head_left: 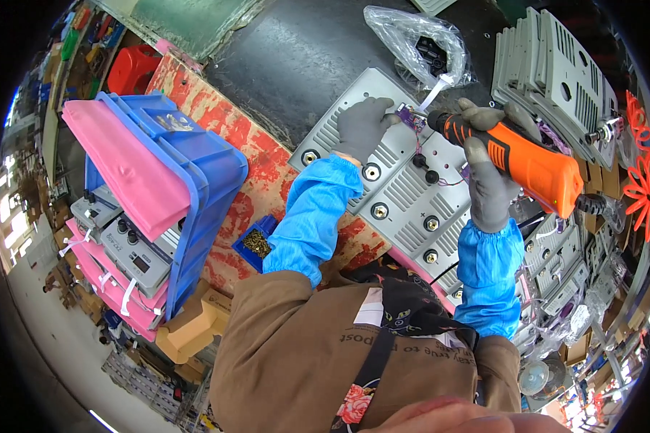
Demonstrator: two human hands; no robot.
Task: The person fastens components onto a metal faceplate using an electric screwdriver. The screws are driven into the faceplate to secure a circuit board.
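Observation:
My right hand (490,180), in a grey glove, grips an orange and black power screwdriver (533,162). Its tip points left at a small purple circuit board (410,117) on a grey slotted metal panel (334,124). My gloved left hand (367,128) rests on that panel, thumb and forefinger pinched at the board's left edge. Wires with round black parts (431,175) hang off the board. Further grey panels (404,193) lie side by side below it, with brass jacks (379,211) set in them.
At left a blue crate (220,162) holds grey control boxes (133,249) and pink foam sheets (126,162). A small blue tray of screws (256,242) sits by my left sleeve. Stacked grey panels (567,68) stand far right; a clear plastic bag (401,32) lies at the back.

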